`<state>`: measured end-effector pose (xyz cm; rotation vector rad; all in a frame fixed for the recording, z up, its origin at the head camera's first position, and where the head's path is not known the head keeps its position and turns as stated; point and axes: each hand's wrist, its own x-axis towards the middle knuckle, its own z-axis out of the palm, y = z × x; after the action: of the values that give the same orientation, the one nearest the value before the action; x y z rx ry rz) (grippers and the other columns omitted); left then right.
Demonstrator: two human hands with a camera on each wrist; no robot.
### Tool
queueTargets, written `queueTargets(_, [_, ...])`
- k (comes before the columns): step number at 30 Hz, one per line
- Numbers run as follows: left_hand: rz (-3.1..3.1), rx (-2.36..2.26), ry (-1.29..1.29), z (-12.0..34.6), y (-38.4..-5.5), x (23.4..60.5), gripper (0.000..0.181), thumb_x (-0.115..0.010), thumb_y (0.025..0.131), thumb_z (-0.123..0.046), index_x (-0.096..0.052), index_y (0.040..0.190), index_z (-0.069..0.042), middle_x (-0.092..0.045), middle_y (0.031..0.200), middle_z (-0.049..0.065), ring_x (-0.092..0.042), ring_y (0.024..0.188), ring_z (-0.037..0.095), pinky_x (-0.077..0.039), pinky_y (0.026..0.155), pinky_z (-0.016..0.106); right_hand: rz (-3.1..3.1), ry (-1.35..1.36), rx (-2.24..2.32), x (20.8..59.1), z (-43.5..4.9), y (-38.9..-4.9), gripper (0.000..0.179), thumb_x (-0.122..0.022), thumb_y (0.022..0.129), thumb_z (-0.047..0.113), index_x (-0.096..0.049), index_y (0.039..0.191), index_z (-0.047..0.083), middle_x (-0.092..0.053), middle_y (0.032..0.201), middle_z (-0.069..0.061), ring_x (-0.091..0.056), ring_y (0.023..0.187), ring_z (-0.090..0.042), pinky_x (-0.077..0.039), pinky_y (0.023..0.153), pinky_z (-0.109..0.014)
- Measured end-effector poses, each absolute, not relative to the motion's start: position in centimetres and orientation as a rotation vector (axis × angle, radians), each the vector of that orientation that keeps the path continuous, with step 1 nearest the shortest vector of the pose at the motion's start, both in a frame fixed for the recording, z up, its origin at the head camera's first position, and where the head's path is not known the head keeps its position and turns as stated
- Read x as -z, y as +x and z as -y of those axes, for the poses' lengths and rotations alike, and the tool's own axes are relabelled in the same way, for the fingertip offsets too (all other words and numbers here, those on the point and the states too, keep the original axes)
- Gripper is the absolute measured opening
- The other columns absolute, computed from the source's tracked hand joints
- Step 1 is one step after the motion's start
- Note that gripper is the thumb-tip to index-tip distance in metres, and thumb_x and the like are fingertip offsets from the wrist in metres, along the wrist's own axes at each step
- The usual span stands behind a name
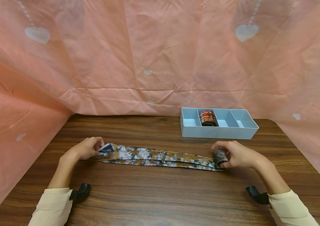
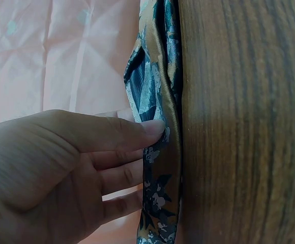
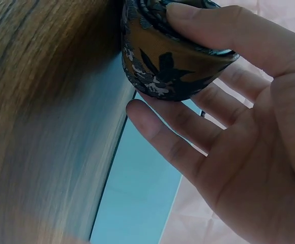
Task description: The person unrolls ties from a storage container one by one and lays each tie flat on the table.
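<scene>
A floral necktie, brown with white blossoms and dark leaves, stretches across the table between both hands. Its right end is wound into a roll; the right hand grips this roll between thumb and fingers. In the right wrist view the thumb rests on top of the roll and the fingers lie along its far side. At the other end the left hand pinches the tie near its wide end, where a dark lining shows. The left wrist view has the thumb pressed on the tie's edge.
Behind the right hand stands a light blue box with several compartments. One compartment holds a rolled red, orange and dark patterned tie. Pink cloth with hearts hangs round the brown wooden table at the back and sides.
</scene>
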<state>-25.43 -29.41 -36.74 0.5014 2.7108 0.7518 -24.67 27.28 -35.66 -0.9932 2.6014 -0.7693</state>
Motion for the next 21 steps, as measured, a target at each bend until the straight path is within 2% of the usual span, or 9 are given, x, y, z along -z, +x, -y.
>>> queueTargets(5, [-2.708, -0.756, 0.502, 29.47, -25.45, 36.79, 0.023, -0.072, 0.084, 0.013, -0.056, 0.096, 0.000, -0.055, 0.081, 0.006, -0.051, 0.074, 0.019, -0.043, 0.065, 0.035, -2.613, -0.992, 0.738, 35.68, -27.25, -24.66, 0.057, -0.090, 0.072, 0.006, -0.064, 0.122, 0.000, -0.071, 0.106, -0.005, -0.060, 0.087, -0.011, -0.052, 0.069, -0.029])
queueTargets(13, [-2.706, -0.758, 0.500, 29.44, -25.42, 36.85, 0.023, -0.072, 0.084, 0.013, -0.057, 0.095, -0.001, -0.055, 0.081, 0.006, -0.050, 0.074, 0.019, -0.043, 0.064, 0.034, -2.642, -1.027, 0.719, 35.79, -27.12, -24.66, 0.057, -0.092, 0.072, 0.010, -0.064, 0.121, 0.001, -0.074, 0.109, -0.007, -0.068, 0.095, -0.018, -0.056, 0.078, -0.033])
queueTargets(18, [-2.707, -0.752, 0.500, 29.45, -25.47, 36.88, 0.023, -0.072, 0.084, 0.013, -0.057, 0.096, -0.001, -0.056, 0.081, 0.006, -0.051, 0.075, 0.019, -0.043, 0.065, 0.035, -2.657, -0.980, 0.709, 35.35, -27.35, -24.47, 0.055, -0.091, 0.073, 0.008, -0.065, 0.121, 0.002, -0.073, 0.107, -0.006, -0.066, 0.094, -0.017, -0.054, 0.074, -0.031])
queueTargets(21, [-2.709, -0.752, 0.503, 29.44, -25.51, 36.86, 0.024, -0.072, 0.083, 0.013, -0.057, 0.096, -0.001, -0.056, 0.082, 0.006, -0.051, 0.076, 0.020, -0.044, 0.066, 0.035, -2.659, -0.939, 0.723, 34.95, -27.63, -24.32, 0.055, -0.090, 0.075, 0.008, -0.065, 0.123, 0.002, -0.072, 0.106, -0.005, -0.060, 0.085, -0.012, -0.049, 0.067, -0.028])
